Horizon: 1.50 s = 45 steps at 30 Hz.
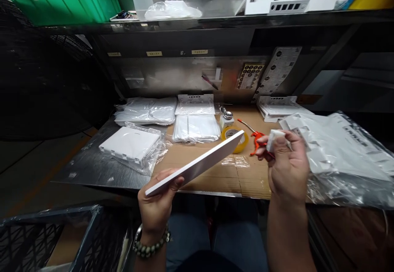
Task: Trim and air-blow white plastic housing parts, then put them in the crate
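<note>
A metal table stands under a shelf, and its middle part is covered with brown cardboard. On the shelf there is a green bin. Above the cardboard, the left hand holds a white panel by its near end, the thumb on one side and the fingers on the other. The panel is in the air, tilted on its edge, so mainly a thin bright edge and one shaded face are visible. Its long axis goes slantwise, from the left hand at the lower left up to the right and away from the person. The far end comes in front of the yellow tape, as seen from the head; whether it touches the tape, I cannot tell surely, but it seems held above it.

The right hand is well apart from the left one, and it pinches a small white pad between the thumb and the fingers. This pad lies to the right of the panel's far end, with a gap between them. Therefore the right hand is nearer to the far end, while the left hand has the near end. Behind the right fingers lies an orange tool, partly hidden.
</note>
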Each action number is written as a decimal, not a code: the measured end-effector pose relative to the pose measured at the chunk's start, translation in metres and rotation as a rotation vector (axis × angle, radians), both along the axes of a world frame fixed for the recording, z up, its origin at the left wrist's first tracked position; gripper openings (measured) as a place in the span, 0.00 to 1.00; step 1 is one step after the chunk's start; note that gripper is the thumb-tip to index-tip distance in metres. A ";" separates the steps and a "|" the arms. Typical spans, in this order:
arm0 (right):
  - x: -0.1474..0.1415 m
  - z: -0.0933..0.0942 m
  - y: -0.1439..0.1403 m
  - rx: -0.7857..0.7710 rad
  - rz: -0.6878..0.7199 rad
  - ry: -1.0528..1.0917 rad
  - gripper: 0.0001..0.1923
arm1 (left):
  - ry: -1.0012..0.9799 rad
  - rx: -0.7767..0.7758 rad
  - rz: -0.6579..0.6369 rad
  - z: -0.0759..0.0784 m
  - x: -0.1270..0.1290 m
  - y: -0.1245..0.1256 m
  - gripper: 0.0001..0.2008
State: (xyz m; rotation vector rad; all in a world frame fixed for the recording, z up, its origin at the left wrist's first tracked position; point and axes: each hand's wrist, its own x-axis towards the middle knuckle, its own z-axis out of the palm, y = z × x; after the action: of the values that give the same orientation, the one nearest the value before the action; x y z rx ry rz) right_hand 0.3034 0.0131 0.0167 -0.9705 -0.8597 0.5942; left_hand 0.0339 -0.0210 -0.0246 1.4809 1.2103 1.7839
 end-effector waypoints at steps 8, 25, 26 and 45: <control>-0.015 -0.020 0.012 -0.227 0.399 0.192 0.18 | 0.129 0.134 -0.208 0.001 -0.004 0.007 0.06; -0.003 -0.050 -0.008 -0.053 0.141 -0.042 0.18 | -1.246 -0.626 -0.984 0.021 0.000 0.048 0.32; 0.001 -0.053 -0.007 -0.051 0.108 -0.068 0.19 | -1.270 -0.632 -0.930 0.024 0.000 0.049 0.33; -0.118 -0.009 -0.049 0.277 0.446 -0.952 0.06 | -1.361 -0.718 -0.695 0.049 0.015 0.037 0.25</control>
State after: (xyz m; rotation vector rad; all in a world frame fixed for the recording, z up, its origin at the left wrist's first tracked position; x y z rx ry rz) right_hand 0.1855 -0.0355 0.0074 -0.7868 -1.9865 0.3432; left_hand 0.0488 0.0157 0.0245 0.0455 0.3868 1.1610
